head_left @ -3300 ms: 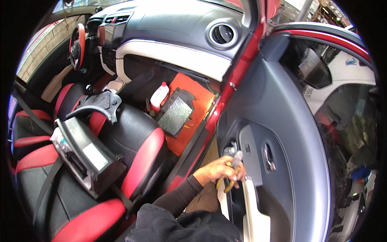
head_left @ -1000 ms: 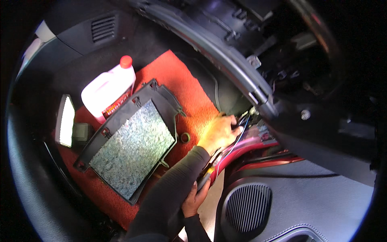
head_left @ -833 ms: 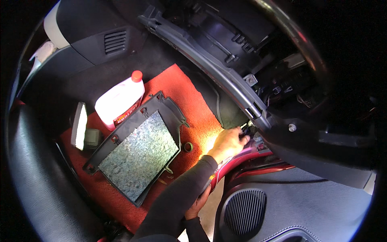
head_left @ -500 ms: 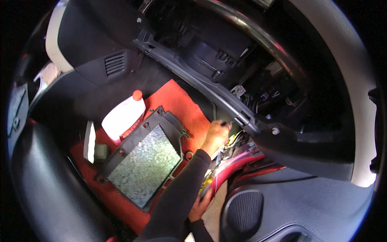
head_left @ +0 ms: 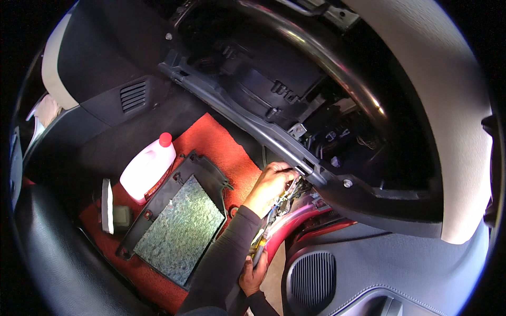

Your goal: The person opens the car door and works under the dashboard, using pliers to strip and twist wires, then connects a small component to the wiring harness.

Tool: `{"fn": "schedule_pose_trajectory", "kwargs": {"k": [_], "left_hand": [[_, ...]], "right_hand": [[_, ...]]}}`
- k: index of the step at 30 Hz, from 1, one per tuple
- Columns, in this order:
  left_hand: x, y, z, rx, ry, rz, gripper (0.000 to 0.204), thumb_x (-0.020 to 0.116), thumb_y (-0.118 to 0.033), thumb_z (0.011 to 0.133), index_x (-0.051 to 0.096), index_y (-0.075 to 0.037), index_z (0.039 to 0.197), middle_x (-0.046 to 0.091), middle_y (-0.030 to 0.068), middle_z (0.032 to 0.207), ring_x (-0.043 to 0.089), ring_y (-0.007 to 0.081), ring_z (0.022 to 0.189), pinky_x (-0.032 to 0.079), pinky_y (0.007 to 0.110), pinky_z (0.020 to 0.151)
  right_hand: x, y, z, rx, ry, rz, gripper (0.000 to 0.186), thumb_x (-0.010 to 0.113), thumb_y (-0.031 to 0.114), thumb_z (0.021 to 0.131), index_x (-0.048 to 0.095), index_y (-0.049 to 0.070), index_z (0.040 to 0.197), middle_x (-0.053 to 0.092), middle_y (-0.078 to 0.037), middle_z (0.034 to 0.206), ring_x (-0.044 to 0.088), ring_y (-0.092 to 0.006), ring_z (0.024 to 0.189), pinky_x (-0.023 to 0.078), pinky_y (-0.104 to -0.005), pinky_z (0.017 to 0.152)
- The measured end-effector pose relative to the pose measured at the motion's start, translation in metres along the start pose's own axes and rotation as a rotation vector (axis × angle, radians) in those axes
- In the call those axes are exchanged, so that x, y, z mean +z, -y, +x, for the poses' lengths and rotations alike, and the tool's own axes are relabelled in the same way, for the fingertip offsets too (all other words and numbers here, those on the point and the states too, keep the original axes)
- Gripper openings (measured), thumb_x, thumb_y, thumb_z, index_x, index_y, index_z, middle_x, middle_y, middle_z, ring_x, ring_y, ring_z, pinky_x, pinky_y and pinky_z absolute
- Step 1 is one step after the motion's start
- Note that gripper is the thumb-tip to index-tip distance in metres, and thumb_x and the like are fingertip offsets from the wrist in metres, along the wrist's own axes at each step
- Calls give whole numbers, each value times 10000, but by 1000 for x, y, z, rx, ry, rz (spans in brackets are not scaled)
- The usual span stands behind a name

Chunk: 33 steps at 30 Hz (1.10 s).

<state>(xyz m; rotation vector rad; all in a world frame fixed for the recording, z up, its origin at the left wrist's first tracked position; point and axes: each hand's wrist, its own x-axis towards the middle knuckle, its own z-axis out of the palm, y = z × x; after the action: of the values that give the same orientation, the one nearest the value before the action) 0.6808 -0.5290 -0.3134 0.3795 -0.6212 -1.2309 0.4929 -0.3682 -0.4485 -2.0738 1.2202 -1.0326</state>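
My left hand (head_left: 268, 188) reaches in under the right end of the dark dashboard rail (head_left: 247, 124), at the top of the exposed wiring (head_left: 279, 203). Its fingers are bent together; what they pinch is hidden. Lower down by the red door sill (head_left: 295, 224), my right hand (head_left: 253, 275) is closed around a dark, elongated thing (head_left: 259, 254) lying along yellow-taped wiring. Its kind is not clear. Left of my forearm lies a black trim panel (head_left: 203, 163), its grey felt pad (head_left: 182, 229) facing up.
A white jug (head_left: 147, 171) with a red cap stands on the red carpet mat (head_left: 205, 131). Beside it is a small greenish box (head_left: 122, 217) near a white-edged flat piece (head_left: 107, 206). The black seat (head_left: 52, 247) borders the left; a speaker-grilled door (head_left: 313, 279) borders the right.
The whole view has shifted, so the car interior sits farther left. My left hand has come closer to the end of the dashboard rail. My right hand stays around the dark elongated thing.
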Motion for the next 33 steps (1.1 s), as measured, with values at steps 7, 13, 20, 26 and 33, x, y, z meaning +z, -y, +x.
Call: {"fn": "schedule_pose_trajectory", "kwargs": {"k": [7, 13, 20, 26, 33], "left_hand": [[9, 5, 17, 197, -148, -328, 155, 558, -99, 996, 674, -77, 1096, 729, 67, 1030, 694, 195, 915, 546, 350, 788], [12, 1, 13, 71, -203, -225, 104, 571, -104, 992, 656, -77, 1047, 698, 36, 956, 649, 141, 830, 506, 300, 709], [10, -9, 0, -32, -103, -161, 190, 571, -148, 1003, 680, -13, 1079, 724, 80, 915, 636, 118, 644, 454, 234, 526], [-26, -22, -34, -37, -80, 57, 302, 681, -112, 966, 643, -3, 1245, 704, 39, 878, 658, 108, 717, 503, 239, 564], [-6, -14, -27, -89, -370, -170, 236, 616, -37, 982, 660, -13, 1213, 706, 53, 957, 683, 151, 803, 575, 281, 692]], "right_hand": [[-1, 9, 9, -10, 79, 85, 392, 650, 186, 937, 527, -47, 1228, 536, -226, 1096, 563, -411, 1073, 447, -446, 939], [-7, 17, 9, -65, 6, -51, 369, 686, 194, 903, 572, -31, 1173, 571, -196, 980, 610, -417, 961, 485, -430, 848], [-20, 27, 4, -12, 45, -96, 338, 681, 187, 903, 595, -24, 1153, 593, -188, 961, 620, -417, 926, 497, -438, 827], [-52, 67, 4, -5, 117, -159, 313, 676, 181, 902, 614, -18, 1135, 611, -180, 945, 628, -418, 896, 507, -445, 808], [-139, 194, 37, -189, 259, -288, 285, 670, 174, 901, 637, -12, 1115, 633, -172, 926, 638, -418, 862, 519, -453, 787]]}}
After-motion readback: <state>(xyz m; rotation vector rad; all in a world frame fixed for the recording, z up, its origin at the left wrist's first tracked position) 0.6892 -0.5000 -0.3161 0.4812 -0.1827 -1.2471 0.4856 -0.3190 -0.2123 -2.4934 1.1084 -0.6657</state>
